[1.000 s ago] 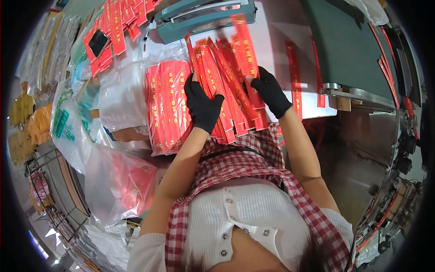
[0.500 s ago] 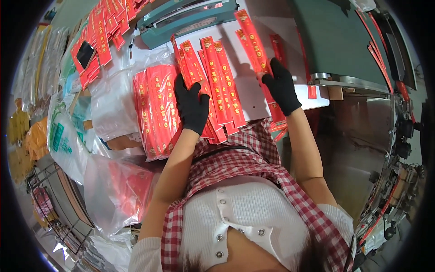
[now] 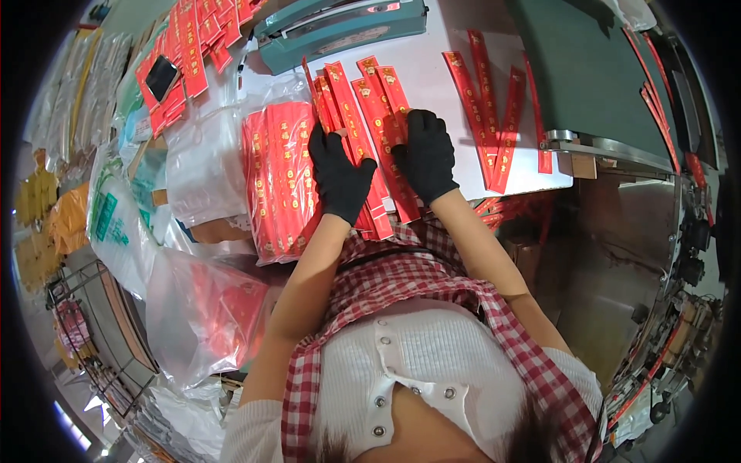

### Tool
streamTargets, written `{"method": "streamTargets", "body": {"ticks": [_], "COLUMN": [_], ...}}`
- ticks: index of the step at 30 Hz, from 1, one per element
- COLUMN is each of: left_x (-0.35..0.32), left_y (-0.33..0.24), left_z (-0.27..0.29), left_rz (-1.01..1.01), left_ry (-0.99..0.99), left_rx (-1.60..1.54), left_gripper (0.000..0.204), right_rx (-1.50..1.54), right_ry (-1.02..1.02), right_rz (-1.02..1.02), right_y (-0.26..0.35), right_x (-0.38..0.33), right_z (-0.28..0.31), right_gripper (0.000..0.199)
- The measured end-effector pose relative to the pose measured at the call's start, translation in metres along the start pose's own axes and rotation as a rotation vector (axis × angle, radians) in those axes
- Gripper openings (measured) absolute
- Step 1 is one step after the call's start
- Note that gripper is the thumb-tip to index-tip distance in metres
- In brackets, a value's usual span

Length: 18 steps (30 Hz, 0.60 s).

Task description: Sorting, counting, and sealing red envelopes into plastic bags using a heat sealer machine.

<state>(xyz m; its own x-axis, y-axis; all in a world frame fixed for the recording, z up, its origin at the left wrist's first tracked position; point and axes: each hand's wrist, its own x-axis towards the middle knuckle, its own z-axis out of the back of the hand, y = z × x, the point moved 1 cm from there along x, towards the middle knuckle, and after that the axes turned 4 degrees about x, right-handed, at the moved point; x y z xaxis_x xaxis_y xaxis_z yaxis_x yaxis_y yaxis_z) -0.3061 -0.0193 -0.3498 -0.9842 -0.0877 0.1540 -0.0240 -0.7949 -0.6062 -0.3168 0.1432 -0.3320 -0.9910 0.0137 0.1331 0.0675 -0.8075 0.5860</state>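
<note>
My left hand point(image 3: 340, 174), in a black glove with a bare fingertip showing, grips a bunch of long, narrow red paper strips point(image 3: 345, 104) with gold print. My right hand point(image 3: 427, 157), gloved the same way, has its fingers closed at the edge of another group of red strips point(image 3: 377, 112) just to the right. Its grip is partly hidden by the glove. Left of my left hand, a clear plastic bag point(image 3: 279, 181) is packed with similar red strips. More loose strips point(image 3: 481, 116) lie fanned on the white tabletop to the right of my hands.
A teal machine point(image 3: 343, 35) stands at the back of the white table point(image 3: 432, 62). A phone point(image 3: 162, 78) lies on red packets at the far left. To the right is a green surface with a metal edge point(image 3: 610, 145). Clear bags point(image 3: 204, 166) sit at the left.
My right hand has let go of strips at the right, where they now lie on the table, and moved left onto the middle group. The left hand keeps its bunch.
</note>
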Motion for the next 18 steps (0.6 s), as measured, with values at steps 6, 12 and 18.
{"method": "streamTargets", "body": {"ticks": [6, 12, 18], "left_x": [0.0, -0.001, -0.003], "left_y": [0.002, 0.007, 0.008], "left_z": [-0.003, -0.003, 0.004], "left_rz": [-0.022, -0.094, -0.034], "left_ry": [-0.02, -0.046, -0.049], "left_rx": [-0.062, -0.045, -0.12], "left_gripper": [0.062, 0.062, 0.062], "right_rx": [0.014, -0.148, -0.388], "right_ry": [0.052, -0.062, -0.149], "right_rz": [0.008, 0.376, 0.131], "right_y": [-0.011, -0.022, -0.069], "right_x": [0.003, -0.003, -0.001], "right_z": [0.008, -0.013, 0.011], "right_gripper": [0.053, 0.06, 0.052]}}
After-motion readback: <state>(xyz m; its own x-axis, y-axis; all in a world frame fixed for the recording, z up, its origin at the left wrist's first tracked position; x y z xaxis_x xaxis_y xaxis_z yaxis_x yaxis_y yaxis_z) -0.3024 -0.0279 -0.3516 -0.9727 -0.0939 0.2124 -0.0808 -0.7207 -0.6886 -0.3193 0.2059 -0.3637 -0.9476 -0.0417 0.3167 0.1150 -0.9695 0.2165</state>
